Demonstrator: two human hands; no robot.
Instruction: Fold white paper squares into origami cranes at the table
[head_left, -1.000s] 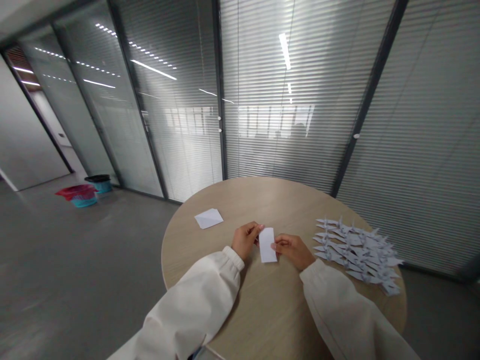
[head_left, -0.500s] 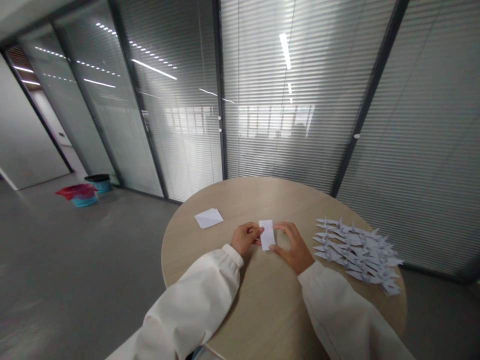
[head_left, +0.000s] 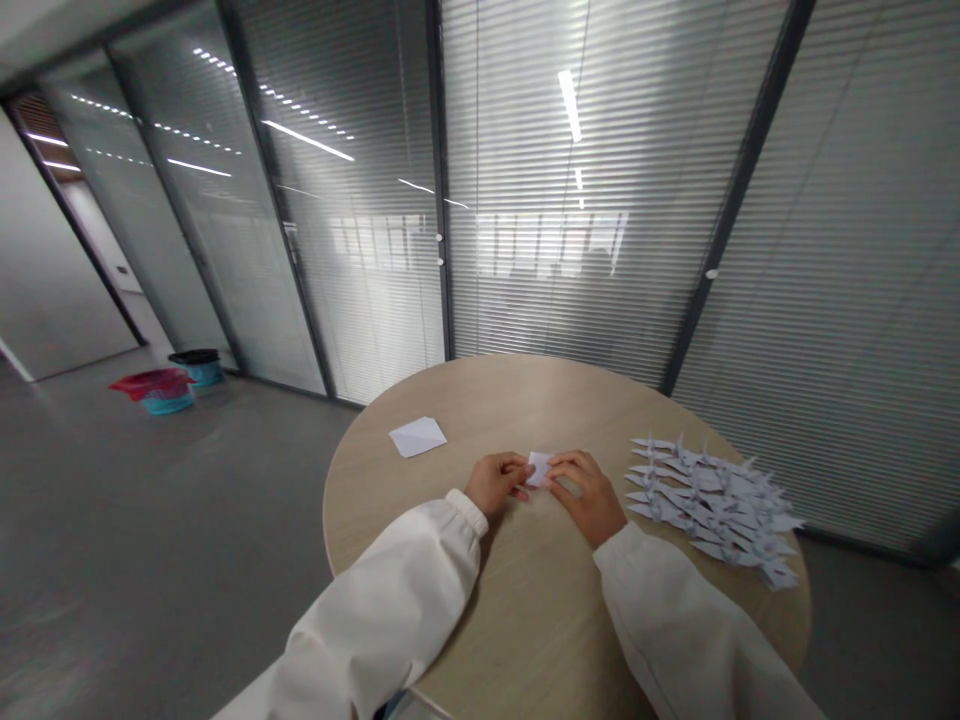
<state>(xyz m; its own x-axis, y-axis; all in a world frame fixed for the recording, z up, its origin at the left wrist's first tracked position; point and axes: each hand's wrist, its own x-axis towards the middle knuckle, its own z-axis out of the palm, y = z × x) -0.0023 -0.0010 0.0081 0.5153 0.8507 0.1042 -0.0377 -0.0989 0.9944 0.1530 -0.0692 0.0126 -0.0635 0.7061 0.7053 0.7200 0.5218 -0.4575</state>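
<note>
A small folded white paper is held between both hands above the middle of the round wooden table. On its left side, my left hand pinches the paper between thumb and fingers. From the right, my right hand has its thumb and fingertips closed on the paper's other edge. Fingers cover parts of both sides of it. Flat white paper sheets lie to the left of my hands. Several folded white paper cranes stand in close rows on the table's right side.
Glass partitions with blinds rise just behind the table. On the grey floor at the left are a blue bin with a red liner and another with a black liner.
The paper was a taller upright rectangle and now shows as a shorter, smaller piece. My right hand's fingers have come in and closed on it; my left hand has shifted slightly right.
</note>
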